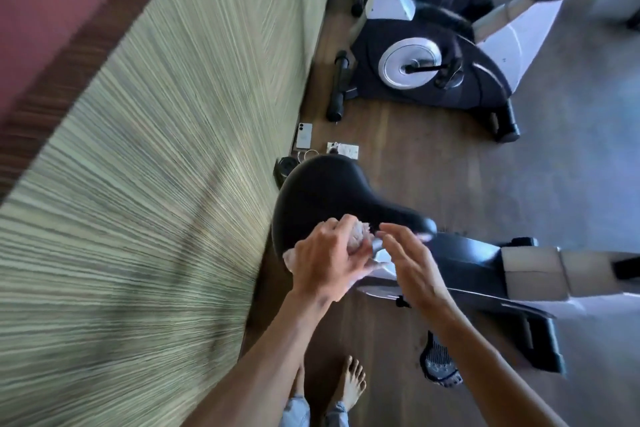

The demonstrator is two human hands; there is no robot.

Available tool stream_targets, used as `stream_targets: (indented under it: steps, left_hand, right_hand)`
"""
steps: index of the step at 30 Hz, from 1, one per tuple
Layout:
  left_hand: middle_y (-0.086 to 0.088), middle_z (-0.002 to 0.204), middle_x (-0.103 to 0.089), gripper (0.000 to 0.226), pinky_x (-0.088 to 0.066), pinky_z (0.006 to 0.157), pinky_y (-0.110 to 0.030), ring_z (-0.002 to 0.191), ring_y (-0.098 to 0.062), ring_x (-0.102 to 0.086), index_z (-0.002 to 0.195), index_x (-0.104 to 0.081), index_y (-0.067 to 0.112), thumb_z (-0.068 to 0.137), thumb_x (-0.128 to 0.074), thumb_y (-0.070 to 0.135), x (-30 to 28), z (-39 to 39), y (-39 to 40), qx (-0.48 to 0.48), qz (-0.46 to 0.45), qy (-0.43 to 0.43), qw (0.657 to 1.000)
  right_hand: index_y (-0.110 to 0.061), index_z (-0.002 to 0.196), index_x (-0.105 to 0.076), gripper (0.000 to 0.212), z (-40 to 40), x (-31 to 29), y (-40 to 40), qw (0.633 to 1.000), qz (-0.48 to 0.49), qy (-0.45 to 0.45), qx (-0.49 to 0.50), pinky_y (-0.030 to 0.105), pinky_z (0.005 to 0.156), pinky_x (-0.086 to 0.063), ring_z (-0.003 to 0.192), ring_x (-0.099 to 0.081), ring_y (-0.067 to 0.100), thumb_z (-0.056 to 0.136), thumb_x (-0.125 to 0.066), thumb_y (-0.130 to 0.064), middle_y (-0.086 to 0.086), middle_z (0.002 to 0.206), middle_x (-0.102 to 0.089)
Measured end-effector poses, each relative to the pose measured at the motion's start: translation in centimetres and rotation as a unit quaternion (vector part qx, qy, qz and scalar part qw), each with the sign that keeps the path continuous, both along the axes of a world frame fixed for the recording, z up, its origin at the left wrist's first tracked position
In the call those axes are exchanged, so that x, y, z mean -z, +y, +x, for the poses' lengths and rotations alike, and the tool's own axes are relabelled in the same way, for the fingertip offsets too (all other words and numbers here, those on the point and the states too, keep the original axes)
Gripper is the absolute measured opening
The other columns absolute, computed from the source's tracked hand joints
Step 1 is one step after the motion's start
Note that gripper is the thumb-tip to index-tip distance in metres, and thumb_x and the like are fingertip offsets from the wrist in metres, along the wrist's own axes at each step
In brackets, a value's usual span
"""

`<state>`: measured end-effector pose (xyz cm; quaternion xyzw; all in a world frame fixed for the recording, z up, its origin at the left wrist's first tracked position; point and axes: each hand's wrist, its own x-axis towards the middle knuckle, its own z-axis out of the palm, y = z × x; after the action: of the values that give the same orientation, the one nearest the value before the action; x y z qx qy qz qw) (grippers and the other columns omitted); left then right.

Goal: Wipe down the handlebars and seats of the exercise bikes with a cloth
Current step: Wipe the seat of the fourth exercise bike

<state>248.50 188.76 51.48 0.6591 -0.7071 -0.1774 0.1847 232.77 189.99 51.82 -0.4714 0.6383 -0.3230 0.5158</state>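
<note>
seat: sitting right in front of the person, wall running along its left
left hand: resting on the seat's near edge, bunching the cloth against it
right hand: hovering just right of the cloth, over the bike frame
phone: lying on the floor beyond the seat, next to the wall
second bike: standing further back, to the right
bare feet: standing on the floor below the arms

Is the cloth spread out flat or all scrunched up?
Scrunched up. The cloth is a wad gripped in the left hand over the bike seat.
</note>
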Motion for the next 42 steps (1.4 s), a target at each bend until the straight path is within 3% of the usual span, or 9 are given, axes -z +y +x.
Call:
stream_targets:
  steps: [8,12,15,24,29,33,36,38,42]
  left_hand:
    - [-0.006,0.114,-0.069,0.047,-0.047,0.097,-0.043,0.111,-0.026,-0.062,0.108,-0.062,0.026,0.104,-0.029,0.059,-12.3,-8.6,1.4,0.09,0.209,0.206,0.952]
    - [-0.007,0.113,-0.071,0.047,-0.047,0.106,-0.034,0.114,-0.02,-0.063,0.112,-0.067,0.024,0.094,-0.032,0.05,-17.8,-12.7,2.9,0.236,0.31,0.337,0.857]
    - [0.009,0.102,-0.071,0.02,-0.047,0.079,-0.007,0.087,0.008,-0.066,0.12,-0.064,0.021,0.104,-0.052,0.02,-20.6,-15.3,4.6,0.346,0.373,0.362,0.781]
    - [-0.013,0.094,-0.073,0.016,-0.056,0.072,-0.03,0.079,-0.02,-0.069,0.102,-0.076,0.007,0.095,-0.07,0.02,-24.7,-22.9,14.4,0.52,0.572,0.362,0.521]
    - [-0.002,0.079,-0.07,0.029,-0.049,0.065,-0.026,0.073,-0.014,-0.06,0.085,-0.078,0.012,0.084,-0.077,0.04,-26.7,-26.8,22.8,0.593,0.504,0.316,0.542]
    - [0.007,0.117,-0.068,0.087,-0.055,0.084,-0.03,0.1,-0.005,-0.065,0.126,-0.062,0.022,0.066,-0.07,0.085,-27.3,-30.7,28.2,0.682,0.274,0.305,0.605]
    - [0.024,0.135,-0.053,0.073,-0.047,0.1,-0.023,0.126,0.0,-0.052,0.141,-0.052,0.033,0.079,-0.068,0.066,-28.8,-32.6,31.3,0.8,0.086,0.301,0.512]
    - [0.025,0.114,-0.063,0.06,-0.049,0.095,-0.027,0.11,0.0,-0.059,0.123,-0.064,0.029,0.075,-0.072,0.063,-29.6,-33.8,33.6,0.845,0.037,0.263,0.464]
    - [0.008,0.066,-0.06,0.034,-0.047,0.055,-0.034,0.061,-0.004,-0.047,0.083,-0.068,0.016,0.076,-0.085,0.045,-31.9,-35.1,38.7,0.83,0.206,0.268,0.445]
  right_hand:
    - [-0.009,0.114,-0.065,0.057,-2.5,-10.1,7.7,0.963,0.023,-0.197,0.181,0.045,0.086,-0.058,0.093,-0.071,0.028,0.091,-0.066,-0.061,0.017,0.101,-0.073]
    - [-0.022,0.113,-0.068,0.029,-5.6,-14.0,11.9,0.948,-0.075,-0.123,0.284,0.045,0.088,-0.059,0.101,-0.073,0.026,0.088,-0.075,-0.034,0.01,0.105,-0.076]
    - [-0.017,0.104,-0.07,0.02,-7.9,-18.0,16.6,0.912,-0.138,-0.065,0.381,0.026,0.069,-0.056,0.081,-0.069,0.012,0.086,-0.08,-0.02,0.001,0.087,-0.075]
    - [-0.023,0.127,-0.069,0.064,-8.5,-24.0,32.1,0.795,-0.217,-0.038,0.565,0.043,0.088,-0.059,0.099,-0.071,0.026,0.066,-0.086,-0.029,0.015,0.114,-0.075]
    - [-0.017,0.118,-0.069,0.05,-8.2,-25.9,40.3,0.694,-0.236,0.028,0.68,0.04,0.075,-0.062,0.094,-0.073,0.031,0.07,-0.085,-0.02,0.018,0.104,-0.075]
    - [-0.019,0.115,-0.068,0.038,-9.1,-27.8,46.4,0.659,-0.213,0.114,0.713,0.044,0.084,-0.061,0.099,-0.074,0.027,0.084,-0.081,-0.003,0.01,0.103,-0.077]
    - [-0.025,0.121,-0.063,0.051,-10.6,-30.1,51.3,0.666,-0.203,0.159,0.7,0.042,0.079,-0.062,0.098,-0.075,0.028,0.083,-0.079,0.004,0.011,0.103,-0.076]
    - [-0.022,0.126,-0.059,0.059,-11.7,-31.7,54.0,0.665,-0.214,0.183,0.692,0.031,0.074,-0.06,0.092,-0.075,0.024,0.081,-0.077,0.012,0.01,0.096,-0.076]
    - [-0.017,0.126,-0.058,0.062,-14.1,-34.8,57.5,0.652,-0.182,0.277,0.682,0.013,0.068,-0.052,0.073,-0.068,0.002,0.075,-0.083,0.009,-0.008,0.076,-0.071]
